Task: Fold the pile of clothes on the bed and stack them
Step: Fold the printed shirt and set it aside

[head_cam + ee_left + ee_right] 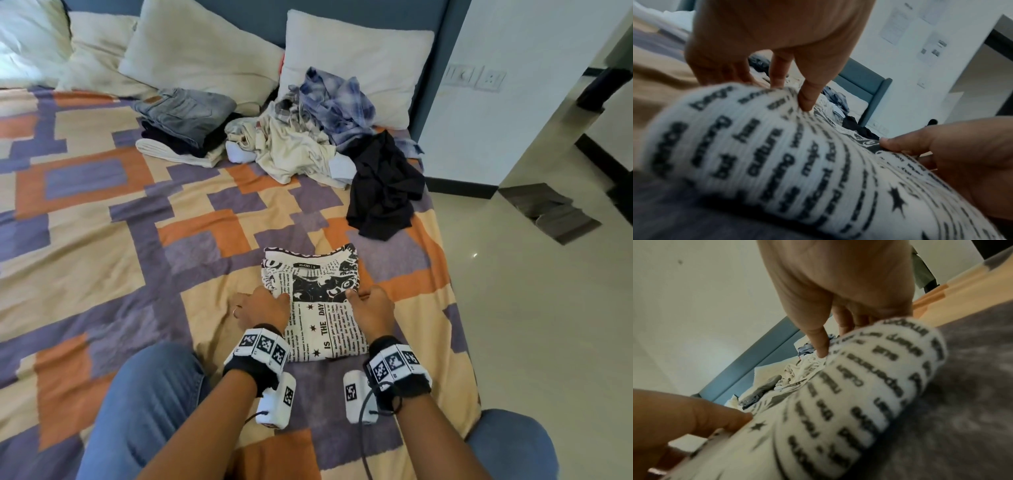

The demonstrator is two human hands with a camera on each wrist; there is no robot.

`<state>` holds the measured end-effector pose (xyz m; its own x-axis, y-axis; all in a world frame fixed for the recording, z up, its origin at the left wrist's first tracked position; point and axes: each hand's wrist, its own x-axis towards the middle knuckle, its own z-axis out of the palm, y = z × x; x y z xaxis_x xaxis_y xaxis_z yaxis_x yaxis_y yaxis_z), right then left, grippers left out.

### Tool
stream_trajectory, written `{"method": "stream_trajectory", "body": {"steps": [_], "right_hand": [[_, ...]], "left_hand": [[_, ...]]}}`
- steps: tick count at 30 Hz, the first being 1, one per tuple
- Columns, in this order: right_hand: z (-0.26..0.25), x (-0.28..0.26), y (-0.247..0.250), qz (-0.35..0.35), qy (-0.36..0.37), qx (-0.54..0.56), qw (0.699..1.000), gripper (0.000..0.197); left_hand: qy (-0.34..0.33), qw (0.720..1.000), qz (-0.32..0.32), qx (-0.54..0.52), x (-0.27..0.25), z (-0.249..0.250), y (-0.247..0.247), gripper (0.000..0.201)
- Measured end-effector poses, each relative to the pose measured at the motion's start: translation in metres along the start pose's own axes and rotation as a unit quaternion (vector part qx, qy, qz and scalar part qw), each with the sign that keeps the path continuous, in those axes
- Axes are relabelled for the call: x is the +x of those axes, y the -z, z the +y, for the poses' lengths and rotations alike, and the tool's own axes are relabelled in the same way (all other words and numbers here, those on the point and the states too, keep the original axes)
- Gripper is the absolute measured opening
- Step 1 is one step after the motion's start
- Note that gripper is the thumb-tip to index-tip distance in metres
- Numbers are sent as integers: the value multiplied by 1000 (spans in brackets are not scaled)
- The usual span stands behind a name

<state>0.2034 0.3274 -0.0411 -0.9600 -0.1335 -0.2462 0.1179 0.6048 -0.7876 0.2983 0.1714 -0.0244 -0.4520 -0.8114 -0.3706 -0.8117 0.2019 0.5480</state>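
A white T-shirt with black newspaper print (pixel 317 305) lies folded into a narrow strip on the bedspread in front of me. My left hand (pixel 262 306) pinches its left edge, thumb on top and fingers under the cloth (pixel 805 99). My right hand (pixel 368 305) pinches the right edge the same way (pixel 821 345). Both wrist views show the near half of the shirt (pixel 777 162) (pixel 849 394) bulging up from the bed. An unfolded pile of clothes (pixel 318 137) lies near the pillows. A folded stack (pixel 185 126) topped with grey jeans sits to its left.
A black garment (pixel 383 188) lies at the pile's right end, close to the bed's right edge (pixel 455 308). Pillows (pixel 356 58) lean on the blue headboard. My denim-clad knees (pixel 144 404) are at the near edge. Tiled floor (pixel 548 342) runs along the right.
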Motion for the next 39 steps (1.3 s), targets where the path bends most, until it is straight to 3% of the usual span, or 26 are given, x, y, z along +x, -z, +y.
{"method": "stream_trajectory", "body": {"steps": [2, 4, 6, 12, 18, 21, 27, 30, 33, 36, 39], "right_hand": [[-2, -4, -1, 37, 19, -27, 999, 29], [3, -10, -5, 85, 45, -101, 990, 47], [10, -16, -10, 81, 56, -140, 985, 48], [12, -13, -3, 34, -26, 10, 999, 31], [13, -16, -4, 89, 11, 58, 994, 28], [16, -14, -8, 112, 32, 39, 992, 29], [22, -5, -6, 148, 42, -12, 988, 43], [20, -5, -3, 143, 24, -27, 989, 43], [18, -3, -6, 123, 4, -58, 991, 45], [19, 0, -5, 127, -1, -44, 991, 40], [23, -1, 1, 122, 6, 32, 992, 31]], "left_hand": [[7, 1000, -7, -27, 2, -2, -3, 41], [6, 998, -23, -57, 0, -4, -7, 42], [5, 997, -9, -73, -5, -5, -11, 41], [-21, 993, 77, -86, -25, -3, -7, 35], [-42, 999, 20, -26, -24, -18, -7, 36], [-49, 996, 14, -78, -20, -22, -2, 31], [11, 967, 46, -249, -19, -10, 9, 39], [85, 959, 44, -267, -14, -12, 11, 33], [106, 959, 29, -261, -12, -24, 5, 38], [89, 959, 2, -270, -11, -34, 2, 23], [99, 939, -29, -328, -10, -35, 13, 10]]}}
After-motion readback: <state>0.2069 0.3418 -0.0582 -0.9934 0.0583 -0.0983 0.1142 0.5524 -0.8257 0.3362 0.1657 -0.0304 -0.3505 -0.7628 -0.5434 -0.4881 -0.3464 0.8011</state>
